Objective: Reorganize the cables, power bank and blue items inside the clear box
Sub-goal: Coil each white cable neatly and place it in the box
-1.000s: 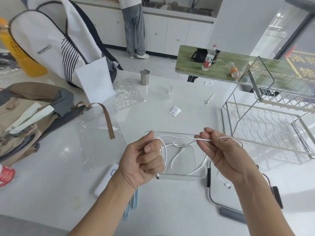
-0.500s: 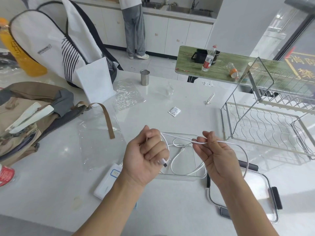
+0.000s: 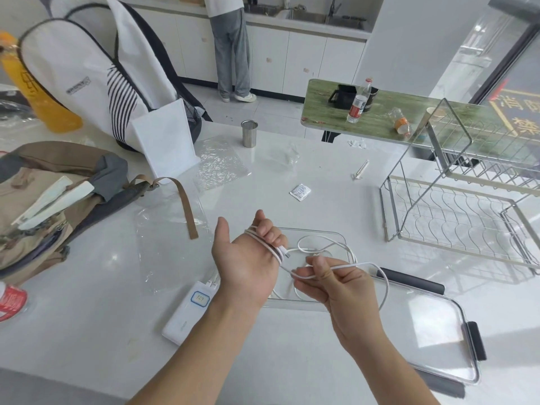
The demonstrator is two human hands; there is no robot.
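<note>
My left hand [image 3: 248,258] is turned palm up above the clear box [image 3: 315,233], with a white cable [image 3: 358,263] wound around its fingers and the plug end sticking out near the knuckles. My right hand [image 3: 333,285] pinches the same cable just right of the left hand; the rest loops down into the box. More white cable lies inside the box. A white power bank [image 3: 187,314] rests on the table left of my left forearm. The box's clear lid [image 3: 432,325] with black clips lies to the right. The blue items are hidden.
A tan bag [image 3: 43,200] and a white backpack [image 3: 96,71] sit at the left. A wire dish rack [image 3: 461,209] stands at the right. A metal cup [image 3: 249,133], plastic wrap [image 3: 219,162] and a small sachet [image 3: 300,192] lie beyond the box. A person stands at the far counter.
My left hand has rolled from a fist to palm up, wrapping cable around its fingers. My right hand has dropped lower and nearer, still pinching the cable.
</note>
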